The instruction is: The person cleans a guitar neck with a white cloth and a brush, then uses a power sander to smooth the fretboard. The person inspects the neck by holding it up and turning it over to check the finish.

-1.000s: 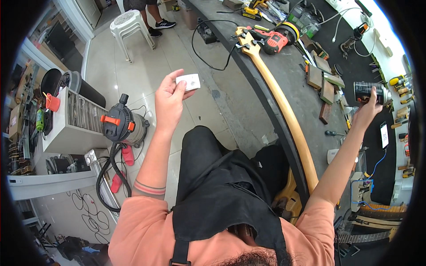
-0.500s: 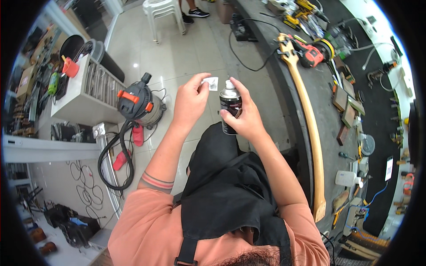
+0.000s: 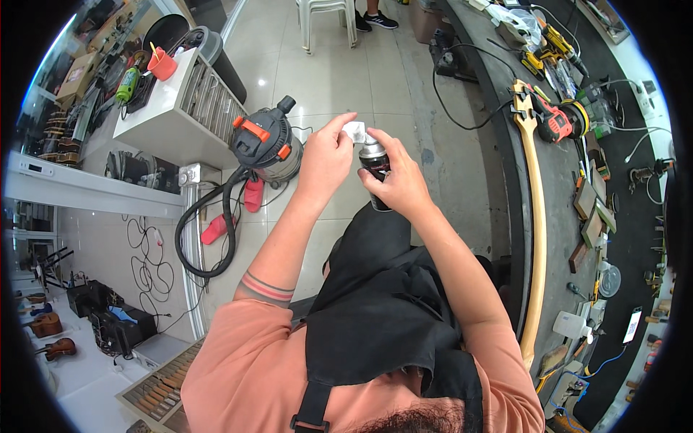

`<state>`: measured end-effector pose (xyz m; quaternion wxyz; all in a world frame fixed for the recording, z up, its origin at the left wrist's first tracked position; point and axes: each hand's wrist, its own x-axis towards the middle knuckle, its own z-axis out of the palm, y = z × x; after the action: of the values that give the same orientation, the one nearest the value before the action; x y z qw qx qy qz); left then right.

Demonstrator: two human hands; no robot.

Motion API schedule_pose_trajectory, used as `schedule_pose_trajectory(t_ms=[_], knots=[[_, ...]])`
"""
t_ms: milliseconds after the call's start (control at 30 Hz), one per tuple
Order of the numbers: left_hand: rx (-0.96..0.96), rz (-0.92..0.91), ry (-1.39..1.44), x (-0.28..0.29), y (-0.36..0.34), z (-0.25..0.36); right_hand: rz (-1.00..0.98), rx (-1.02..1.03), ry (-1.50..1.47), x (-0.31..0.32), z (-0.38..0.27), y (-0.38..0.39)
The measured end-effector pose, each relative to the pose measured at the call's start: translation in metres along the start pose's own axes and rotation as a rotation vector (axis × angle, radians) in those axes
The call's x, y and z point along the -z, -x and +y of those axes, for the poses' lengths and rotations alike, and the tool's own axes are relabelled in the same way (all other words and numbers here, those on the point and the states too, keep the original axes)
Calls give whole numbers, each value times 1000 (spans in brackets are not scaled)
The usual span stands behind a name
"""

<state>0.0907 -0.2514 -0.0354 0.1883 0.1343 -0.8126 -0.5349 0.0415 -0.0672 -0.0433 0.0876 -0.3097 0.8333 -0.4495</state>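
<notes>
My left hand (image 3: 328, 157) pinches a small white piece (image 3: 355, 130), perhaps paper or cloth, between thumb and fingers. My right hand (image 3: 401, 182) is wrapped round a dark spray can (image 3: 373, 150) with a silver top, held upright over my lap. Its forefinger is up at the nozzle, which is right beside the white piece; whether they touch I cannot tell. A pale wooden guitar neck (image 3: 534, 202) with tuners on its headstock lies along the workbench to my right.
The workbench (image 3: 505, 238) carries a red sander (image 3: 554, 123), drills, wood blocks and cables. A shop vacuum (image 3: 263, 148) with a hose stands front left beside pink slippers (image 3: 253, 193) and a drawer cabinet (image 3: 159, 123). A person's legs (image 3: 372, 18) show behind a white chair (image 3: 325, 22).
My right hand has brought the can from above the workbench to in front of me, up against the white piece in my left hand. My view has turned toward the left.
</notes>
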Motion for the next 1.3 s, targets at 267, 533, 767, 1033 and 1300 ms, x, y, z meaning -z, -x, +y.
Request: schedule_pose_trajectory(t_ms=[267,533,767,1033,1300], knots=[[-33,58,63,7,1,-8,5,89,28,-11,8,-9],[-25,65,155,3,-1,-13,34,137,27,-6,9,-9],[32,-37,91,10,3,3,44,156,44,0,15,-8],[209,-47,290,13,-19,-106,348,64,182,93,16,50],[409,-618,-620,67,125,-398,1348,-142,523,345,48,145]])
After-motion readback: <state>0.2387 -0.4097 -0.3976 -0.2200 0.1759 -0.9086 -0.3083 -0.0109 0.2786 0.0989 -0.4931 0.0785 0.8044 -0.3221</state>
